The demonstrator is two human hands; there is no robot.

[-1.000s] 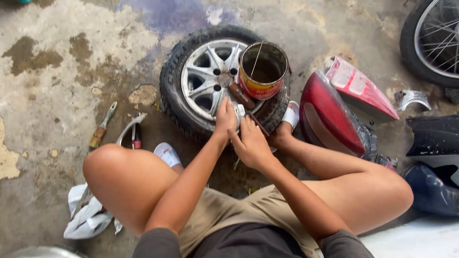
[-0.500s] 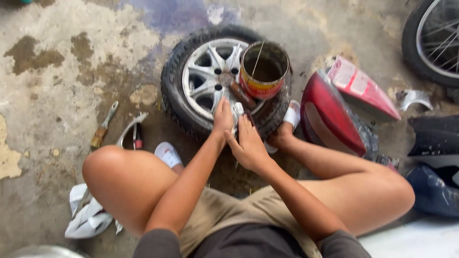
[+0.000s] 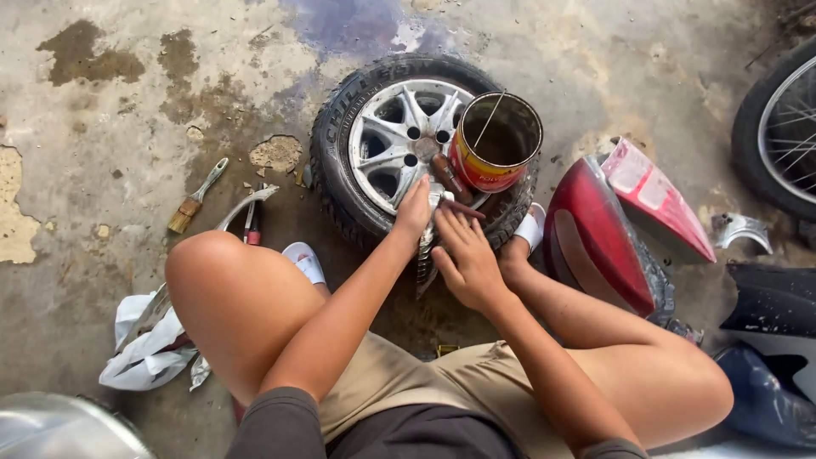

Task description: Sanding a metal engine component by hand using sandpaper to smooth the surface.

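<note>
A person sits on the stained concrete floor [image 3: 127, 110] with knees spread, both hands at the near edge of a small wheel [image 3: 387, 144] that lies flat in front of them, its black tyre around a silver spoked rim. The left hand [image 3: 415, 208] rests on the near rim, fingers together and pressed down on a small pale part [image 3: 440, 199] there; whether they close around it cannot be told. The right hand [image 3: 466, 259] is just beside it, fingers slightly apart and curved, with a thin dark stick [image 3: 463, 206] lying across the fingertips; a firm grasp on it cannot be made out. A metal can [image 3: 493, 140] with a red and yellow side stands on the wheel's far right part, open at the top, a wire handle across its mouth. To the left of the wheel lie a paintbrush [image 3: 195, 195] and a curved metal lever [image 3: 246, 204], well apart from the hands. A white cloth [image 3: 140, 353] lies by the left knee. To the right of the wheel lies a red body panel [image 3: 595, 246], with a spoked wheel [image 3: 786, 127] at the far right edge.
</note>
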